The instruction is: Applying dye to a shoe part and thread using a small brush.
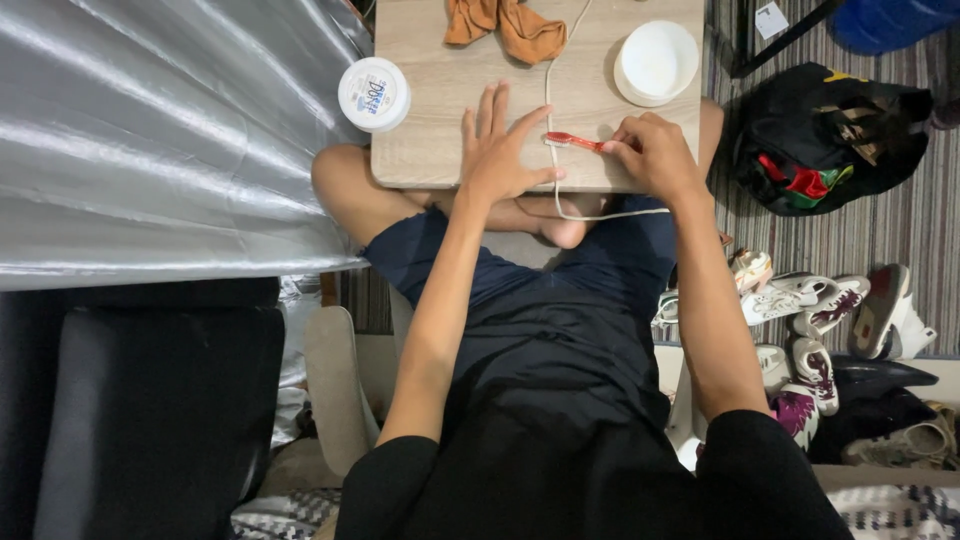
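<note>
Upper centre of the frame: right hand (655, 155) fingers closed around red toothbrush (575, 141), bristles on white shoelace (549, 100); left hand (500, 150) fingers spread flat, pinning lace to wooden board (430, 150).

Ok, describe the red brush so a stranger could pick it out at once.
Start at the small wooden table over the person's lap. Near its front edge, the right hand grips a toothbrush lying across a white lace beside the flat left hand. It is the table's only red, slender thing.
</note>
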